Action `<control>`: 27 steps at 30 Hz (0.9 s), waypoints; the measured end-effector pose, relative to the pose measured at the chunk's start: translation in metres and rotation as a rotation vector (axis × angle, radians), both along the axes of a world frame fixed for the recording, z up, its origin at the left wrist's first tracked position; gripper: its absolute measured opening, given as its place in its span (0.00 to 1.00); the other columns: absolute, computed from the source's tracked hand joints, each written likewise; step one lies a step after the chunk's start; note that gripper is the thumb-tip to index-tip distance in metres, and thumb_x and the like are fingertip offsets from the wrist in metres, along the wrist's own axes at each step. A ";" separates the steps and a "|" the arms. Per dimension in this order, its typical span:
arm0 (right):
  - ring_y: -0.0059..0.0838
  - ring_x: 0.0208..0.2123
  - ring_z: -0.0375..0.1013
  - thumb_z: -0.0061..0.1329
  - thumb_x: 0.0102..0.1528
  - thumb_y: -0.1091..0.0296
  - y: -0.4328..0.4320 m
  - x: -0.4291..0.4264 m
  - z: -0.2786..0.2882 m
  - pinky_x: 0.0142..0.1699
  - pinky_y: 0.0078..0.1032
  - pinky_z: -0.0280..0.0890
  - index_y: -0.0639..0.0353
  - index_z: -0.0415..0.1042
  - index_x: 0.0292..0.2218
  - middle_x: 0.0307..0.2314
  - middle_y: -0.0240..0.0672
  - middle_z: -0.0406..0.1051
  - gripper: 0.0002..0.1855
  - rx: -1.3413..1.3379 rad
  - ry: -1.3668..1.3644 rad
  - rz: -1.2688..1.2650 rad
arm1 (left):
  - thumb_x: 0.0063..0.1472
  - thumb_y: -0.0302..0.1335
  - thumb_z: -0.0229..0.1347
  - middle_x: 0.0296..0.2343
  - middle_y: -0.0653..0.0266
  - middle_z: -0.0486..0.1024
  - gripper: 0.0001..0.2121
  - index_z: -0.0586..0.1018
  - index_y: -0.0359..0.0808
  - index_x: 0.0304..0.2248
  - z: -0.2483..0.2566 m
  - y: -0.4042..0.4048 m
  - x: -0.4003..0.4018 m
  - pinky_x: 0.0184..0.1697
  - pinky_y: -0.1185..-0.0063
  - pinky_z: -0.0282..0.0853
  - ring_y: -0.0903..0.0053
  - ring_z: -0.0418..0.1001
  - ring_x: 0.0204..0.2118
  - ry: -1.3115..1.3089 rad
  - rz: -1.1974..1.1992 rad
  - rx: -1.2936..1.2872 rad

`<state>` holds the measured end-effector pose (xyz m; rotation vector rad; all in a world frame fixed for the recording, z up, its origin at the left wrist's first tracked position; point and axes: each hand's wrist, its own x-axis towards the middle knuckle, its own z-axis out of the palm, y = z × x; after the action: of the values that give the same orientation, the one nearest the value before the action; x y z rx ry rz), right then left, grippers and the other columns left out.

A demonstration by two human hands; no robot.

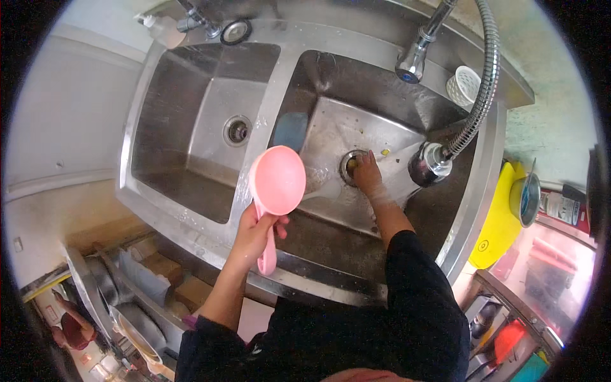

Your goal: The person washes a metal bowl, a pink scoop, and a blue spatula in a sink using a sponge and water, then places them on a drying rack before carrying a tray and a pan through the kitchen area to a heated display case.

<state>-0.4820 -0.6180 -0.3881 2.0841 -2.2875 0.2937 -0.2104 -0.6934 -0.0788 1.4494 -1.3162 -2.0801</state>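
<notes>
My left hand grips the handle of a pink plastic ladle, whose round bowl is over the divider of a stainless-steel double sink. Down in the right basin, my right hand reaches to the drain; its fingertips are partly hidden there, beside something yellowish. Water sprays from a black spray head across my right wrist. Small food scraps lie on the basin floor. A blue-grey object rests against the basin's left wall.
A coiled metal hose arches over the right basin beside a chrome faucet. A white perforated cup and a drain strainer sit on the back ledge. Right of the sink are a yellow board and a metal bowl.
</notes>
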 end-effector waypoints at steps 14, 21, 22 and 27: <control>0.43 0.32 0.64 0.40 0.43 0.79 0.053 -0.014 0.262 0.38 0.30 0.60 0.62 0.59 0.41 0.32 0.46 0.61 0.20 -0.388 -1.045 -0.523 | 0.54 0.28 0.43 0.18 0.70 0.65 0.07 0.67 0.37 0.33 -0.071 0.021 -0.095 0.13 0.83 0.59 0.84 0.62 0.15 0.049 -0.188 0.140; 0.47 0.38 0.58 0.46 0.41 0.67 0.057 0.011 0.277 0.44 0.40 0.54 0.50 0.66 0.37 0.31 0.41 0.63 0.16 -0.213 -0.192 -0.067 | 0.54 0.28 0.44 0.16 0.71 0.63 0.05 0.66 0.36 0.30 -0.035 0.030 -0.101 0.16 0.84 0.59 0.84 0.61 0.15 0.023 -0.546 0.416; 0.47 0.38 0.58 0.46 0.41 0.67 0.056 0.013 0.285 0.44 0.40 0.54 0.50 0.66 0.37 0.31 0.41 0.63 0.16 -0.215 -0.202 -0.066 | 0.54 0.27 0.44 0.16 0.71 0.63 0.05 0.67 0.36 0.30 -0.036 0.032 -0.093 0.17 0.84 0.59 0.84 0.61 0.15 0.041 -0.568 0.474; 0.40 0.33 0.61 0.48 0.39 0.65 0.054 0.007 0.288 0.38 0.34 0.57 0.48 0.66 0.34 0.26 0.40 0.64 0.16 -0.181 -0.179 -0.028 | 0.54 0.27 0.45 0.16 0.71 0.62 0.05 0.67 0.35 0.30 -0.028 0.045 -0.084 0.18 0.85 0.59 0.85 0.61 0.16 -0.008 -0.675 0.420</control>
<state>-0.4752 -0.5640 -0.1001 2.0085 -2.2816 0.6851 -0.2949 -0.6480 -0.1073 1.2590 -1.6004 -2.9277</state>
